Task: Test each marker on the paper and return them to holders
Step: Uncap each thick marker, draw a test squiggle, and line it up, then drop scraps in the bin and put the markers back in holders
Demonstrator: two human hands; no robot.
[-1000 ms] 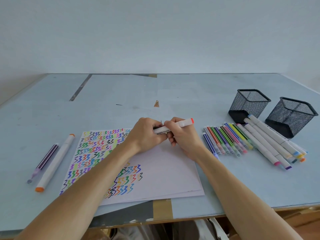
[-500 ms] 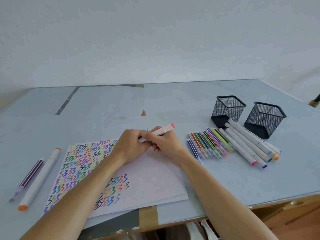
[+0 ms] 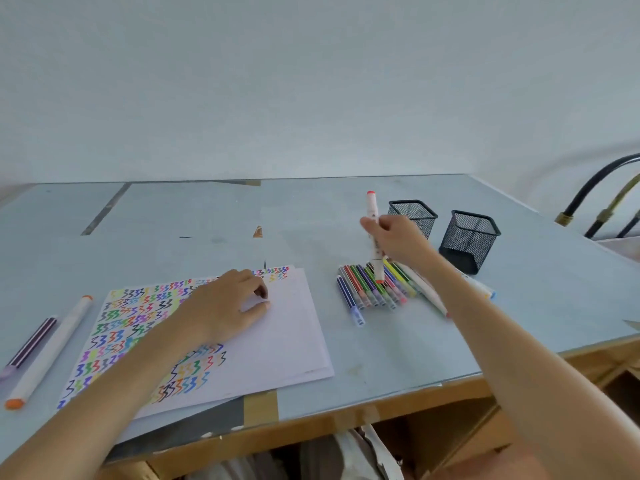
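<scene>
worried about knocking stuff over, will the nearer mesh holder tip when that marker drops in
Possibly. The mesh holder looks like thin wire and seems to hold nothing, so it is probably light and may slide or rock if bumped. Its square base should resist tipping. The marker in the right hand is tall, so it would likely lean against the rim.

A makeshift craft workspace — taped, worn blue tabletop (image 3: 194,220) on raw wood, against a bare pale wall (image 3: 277,81).

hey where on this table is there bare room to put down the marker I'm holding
Bare table lies behind the paper, and between the paper and the marker row. More lies right of the holders. It is crowded around the row and holders, where your right hand holds the marker.
</scene>
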